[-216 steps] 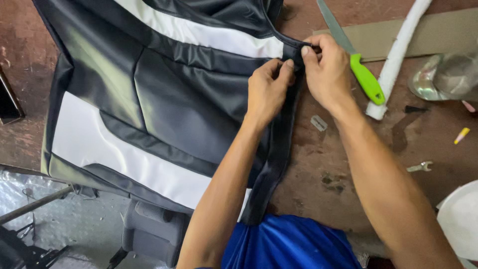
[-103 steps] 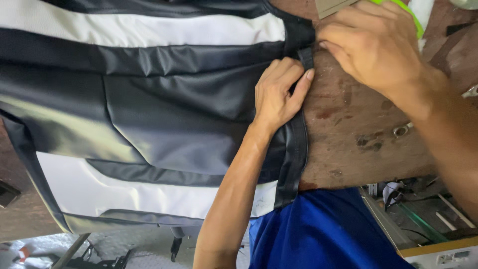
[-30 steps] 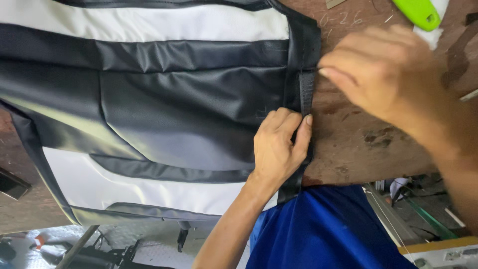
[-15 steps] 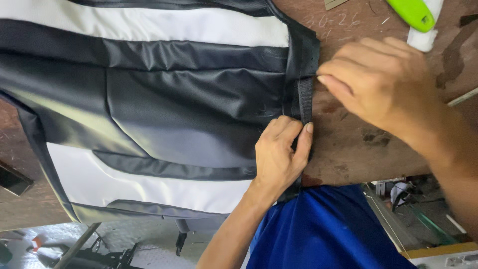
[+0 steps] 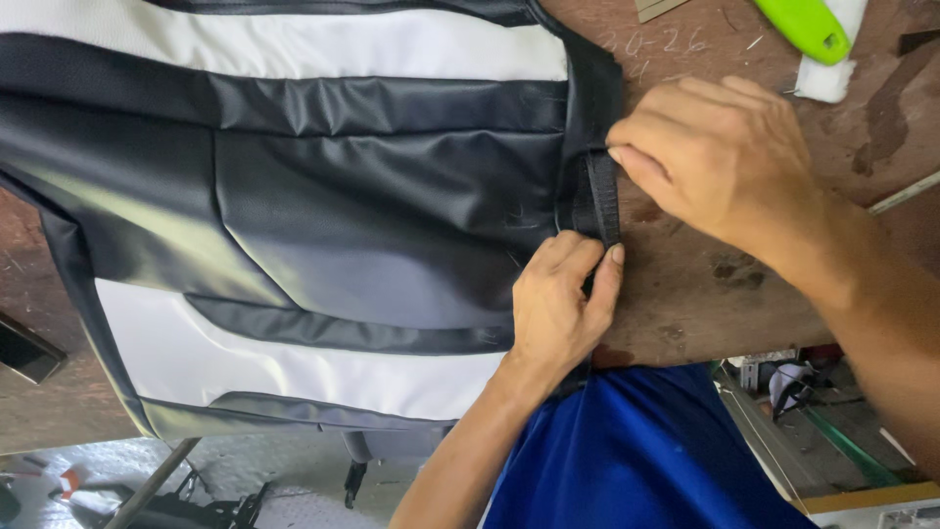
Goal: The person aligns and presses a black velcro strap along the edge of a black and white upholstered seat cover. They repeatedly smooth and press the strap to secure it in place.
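The left hand [image 5: 560,299] has slid slightly up the black strap [image 5: 599,196]; both it and the right hand [image 5: 715,162] pinch that strap on the glossy black-and-white cover [image 5: 323,206].

Blue shirt [image 5: 646,451], bare forearms, no gloves

hands: 2 [image 5: 627,235] | seat cover: 1 [image 5: 323,196] | green-handled tool: 1 [image 5: 808,24] | workbench: 1 [image 5: 705,284]
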